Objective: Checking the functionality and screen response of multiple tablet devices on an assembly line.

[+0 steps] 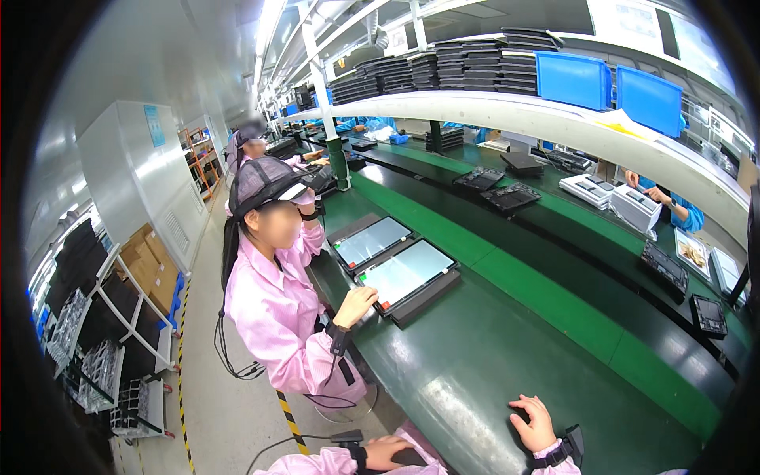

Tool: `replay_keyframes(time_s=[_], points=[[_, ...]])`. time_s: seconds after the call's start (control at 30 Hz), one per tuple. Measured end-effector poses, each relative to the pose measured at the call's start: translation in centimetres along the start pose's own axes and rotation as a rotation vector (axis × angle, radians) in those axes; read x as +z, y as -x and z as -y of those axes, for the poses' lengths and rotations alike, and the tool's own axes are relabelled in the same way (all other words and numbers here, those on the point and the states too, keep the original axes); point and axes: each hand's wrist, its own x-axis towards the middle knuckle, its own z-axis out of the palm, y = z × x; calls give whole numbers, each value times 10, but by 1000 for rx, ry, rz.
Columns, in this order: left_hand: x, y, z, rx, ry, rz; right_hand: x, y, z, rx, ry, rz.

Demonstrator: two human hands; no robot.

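Observation:
My right hand [534, 424] rests on the green bench top [467, 348] near its front edge, fingers loosely bent and apart, with nothing in them. Low in the picture, my left hand [385, 453] lies at my lap against the pink sleeve and a dark patch that I cannot make out; its fingers look laid out flat and I see nothing held. Both wrists wear black straps. Farther left on the bench, two flat display panels, one far [370, 241] and one near [408, 273], lie on black trays. A co-worker's hand [356, 307] is at the nearer panel's corner.
The co-worker in pink [273, 309] sits at my left. A dark conveyor strip [546, 245] runs along the bench, with black device housings [511, 196] beyond. Overhead, a white shelf [475, 103] carries stacked black trays [467, 65] and blue bins [571, 79]. Another person's hands [645, 188] work across.

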Motion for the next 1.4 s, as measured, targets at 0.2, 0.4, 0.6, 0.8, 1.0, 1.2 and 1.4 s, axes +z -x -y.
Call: replay_keyframes(time_s=[0.2,0.4,0.6,0.8,1.0,1.2,1.4], points=[[-7,47,57,-329,689,179,0,-2,6,45,-2,1],[-2,64,64,-562,1192,147,-2,-5,6,40,-18,17],[-2,61,47,-600,967,28,-3,-6,5,42,-28,5],[-16,76,1,-578,428,-59,-3,-5,5,49,-19,16],[-41,77,-33,-548,119,-11,-3,-7,5,58,-16,19],[-40,57,-36,-611,57,16,-6,-6,6,69,-41,15],[-29,35,-22,-610,14,-35,-6,-5,7,48,-51,12]])
